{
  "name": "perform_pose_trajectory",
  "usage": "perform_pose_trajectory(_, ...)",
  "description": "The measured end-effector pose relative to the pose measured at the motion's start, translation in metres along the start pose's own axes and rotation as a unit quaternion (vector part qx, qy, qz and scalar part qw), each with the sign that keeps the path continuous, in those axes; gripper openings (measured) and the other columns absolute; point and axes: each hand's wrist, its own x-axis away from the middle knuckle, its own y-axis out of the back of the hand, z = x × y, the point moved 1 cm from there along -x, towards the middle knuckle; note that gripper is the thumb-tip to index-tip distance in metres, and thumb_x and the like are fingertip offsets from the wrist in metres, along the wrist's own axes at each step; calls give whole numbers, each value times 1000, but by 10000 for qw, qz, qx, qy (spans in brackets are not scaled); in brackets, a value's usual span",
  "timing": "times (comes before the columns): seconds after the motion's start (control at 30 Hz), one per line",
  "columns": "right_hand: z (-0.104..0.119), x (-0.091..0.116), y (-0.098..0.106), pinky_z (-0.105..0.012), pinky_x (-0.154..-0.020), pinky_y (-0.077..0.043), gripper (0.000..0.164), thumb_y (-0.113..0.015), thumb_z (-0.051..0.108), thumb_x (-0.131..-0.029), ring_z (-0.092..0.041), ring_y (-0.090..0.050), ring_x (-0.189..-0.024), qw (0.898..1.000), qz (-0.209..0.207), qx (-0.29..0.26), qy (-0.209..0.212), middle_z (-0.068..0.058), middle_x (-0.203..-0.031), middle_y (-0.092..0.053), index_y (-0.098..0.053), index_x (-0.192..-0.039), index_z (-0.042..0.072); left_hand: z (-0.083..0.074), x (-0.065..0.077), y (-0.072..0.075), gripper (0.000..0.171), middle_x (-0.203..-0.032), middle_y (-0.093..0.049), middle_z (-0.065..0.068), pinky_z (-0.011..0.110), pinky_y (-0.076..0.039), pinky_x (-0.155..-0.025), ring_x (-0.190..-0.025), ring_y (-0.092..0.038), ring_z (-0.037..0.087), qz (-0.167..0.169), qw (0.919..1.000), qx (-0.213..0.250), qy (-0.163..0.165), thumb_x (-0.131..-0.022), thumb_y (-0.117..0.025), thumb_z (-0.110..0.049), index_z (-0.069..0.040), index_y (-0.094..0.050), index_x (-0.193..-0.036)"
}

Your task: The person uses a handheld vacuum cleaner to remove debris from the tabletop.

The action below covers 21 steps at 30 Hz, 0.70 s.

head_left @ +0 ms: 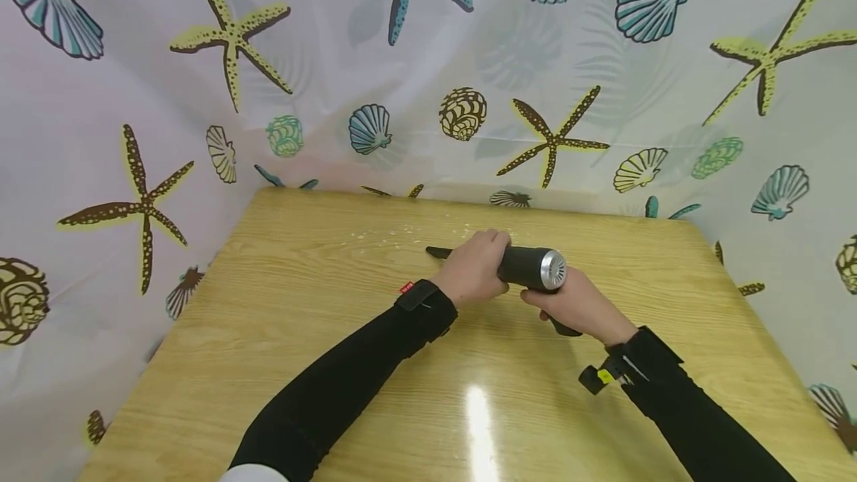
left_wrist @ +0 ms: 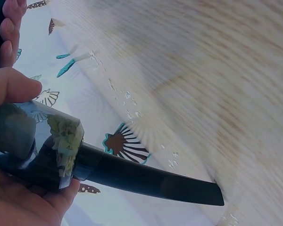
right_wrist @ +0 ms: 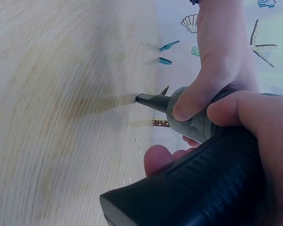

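A black handheld vacuum cleaner [head_left: 525, 266] with a silver end cap is held over the wooden table by both hands. My left hand [head_left: 474, 270] grips its front part, around the clear dust cup [left_wrist: 66, 141], which has pale flakes inside. My right hand [head_left: 579, 303] is wrapped around the black handle [right_wrist: 207, 183]. From the cup a flat narrow nozzle [left_wrist: 151, 179] points left and down to the tabletop. Whether its tip touches the wood or hovers just above, I cannot tell. Small pale crumbs [head_left: 388, 236] lie scattered near the nozzle toward the table's back.
The wooden table [head_left: 301, 318] reaches back to a white curtain [head_left: 415, 80] printed with shells and starfish, which also hangs along the left and right sides. A bright light reflection lies on the wood near the front middle.
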Motion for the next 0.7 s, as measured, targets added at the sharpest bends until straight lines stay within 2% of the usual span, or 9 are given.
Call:
perform_pose_trajectory(0.3, 0, -2, 1, -39, -60, -50, 63, -68, 25, -87, -33, -62, -66, 9999, -41, -85, 36, -19, -97, -62, -40, -139, 3, 1, -5, 2, 45, -100, -53, 1, 31, -49, -77, -88, -48, 12, -30, 9999, -76, -99, -71, -78, -22, -11, -50, -105)
perform_pose_trajectory(0.57, -5, -2, -5, -39, -59, -49, 61, -68, 25, -87, -37, -61, -65, 9995, -84, -303, 41, -24, -89, -62, -42, -137, 5, 4, -5, -4, 46, -99, -54, 0, 31, -48, -79, -89, -48, 12, -142, 9997, -106, -149, -68, -80, -22, -12, -50, -102)
perform_pose_trajectory(0.7, -7, -3, -8, -39, -58, -49, 61, -68, 23, -87, -36, -61, -64, 9988, -95, -457, 159, -21, -87, -63, -41, -138, 5, 6, -4, -5, 48, -99, -54, -1, 31, -48, -79, -89, -48, 12, -161, 9997, -131, -122, -66, -81, -21, -13, -50, -101)
